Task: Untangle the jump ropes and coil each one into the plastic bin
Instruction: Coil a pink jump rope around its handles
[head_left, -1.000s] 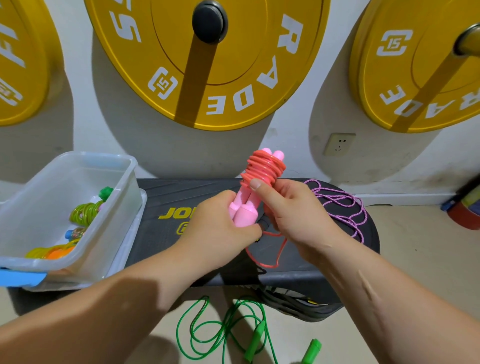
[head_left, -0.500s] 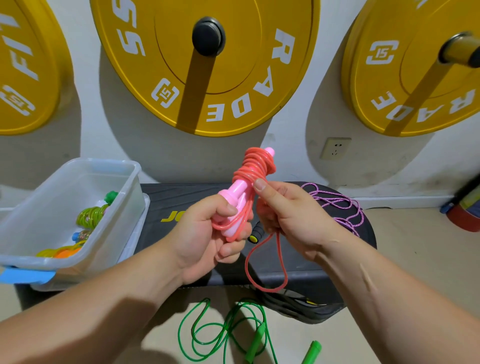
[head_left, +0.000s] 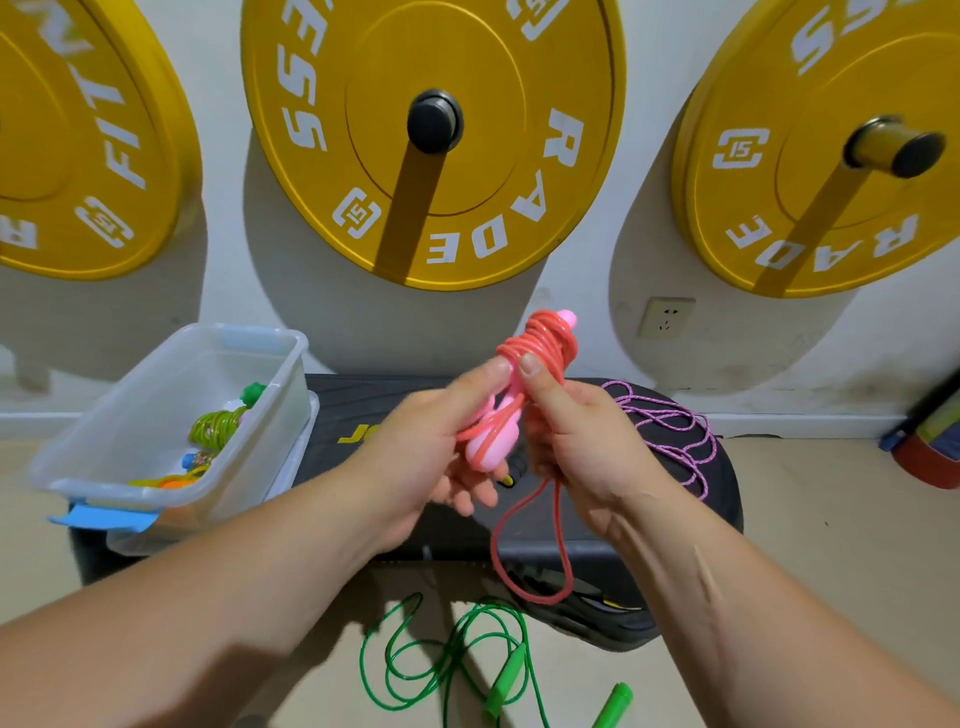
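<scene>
Your left hand (head_left: 426, 467) grips the pink handles (head_left: 485, 441) above the black step platform (head_left: 363, 400). Your right hand (head_left: 576, 441) pinches the red rope (head_left: 540, 343) wound around their top. One loose loop hangs before the platform. The plastic bin (head_left: 270, 395) stands on the platform's left end and the purple rope (head_left: 670, 431) lies on its right end.

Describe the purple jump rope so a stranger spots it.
Find the black step platform under the middle yellow plate. On its right end, the purple jump rope lies in loose loops. Only it is speckled; the green rope is on the floor, the red rope held.
</scene>
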